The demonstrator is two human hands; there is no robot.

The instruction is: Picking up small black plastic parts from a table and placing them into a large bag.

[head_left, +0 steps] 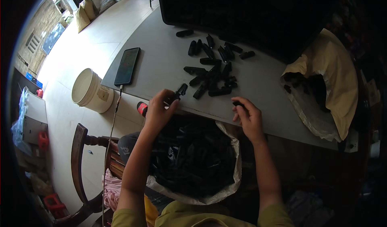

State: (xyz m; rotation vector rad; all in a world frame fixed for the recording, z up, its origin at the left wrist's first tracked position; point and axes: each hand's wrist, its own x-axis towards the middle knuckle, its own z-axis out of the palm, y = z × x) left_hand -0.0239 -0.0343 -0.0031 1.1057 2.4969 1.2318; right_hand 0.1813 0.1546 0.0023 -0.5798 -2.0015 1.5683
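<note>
A: Presently, where is the part in hand?

B: A black plastic part (pixel 180 92) juts up and to the right out of the left hand (pixel 159 108), fingers curled closed around its lower end, just above the near edge of the grey surface (pixel 161 61). The right hand (pixel 248 116) pinches a second small black piece (pixel 238 104) between thumb and fingertips, also at the near edge, well apart from the left.

A: And the stock?

B: A loose pile of black parts (pixel 211 71) lies on the surface just beyond and between the two hands. Below the hands, at the person's lap, an open white sack (pixel 231 178) is full of similar black pieces.

A: Anything else near the left hand?

B: A red-and-black tool handle (pixel 142 108) shows just left of the left wrist; its kind cannot be told. Farther left on the surface lies a smartphone (pixel 127 65), screen up, with a cable (pixel 113 122) hanging from its lower end over the edge.

A: Surroundings?

B: A torn tan paper bag (pixel 330 65) with dark pieces inside sits at the right end. A white bucket (pixel 90 90) stands on the floor to the left, a wooden chair (pixel 80 154) nearer the person.
</note>
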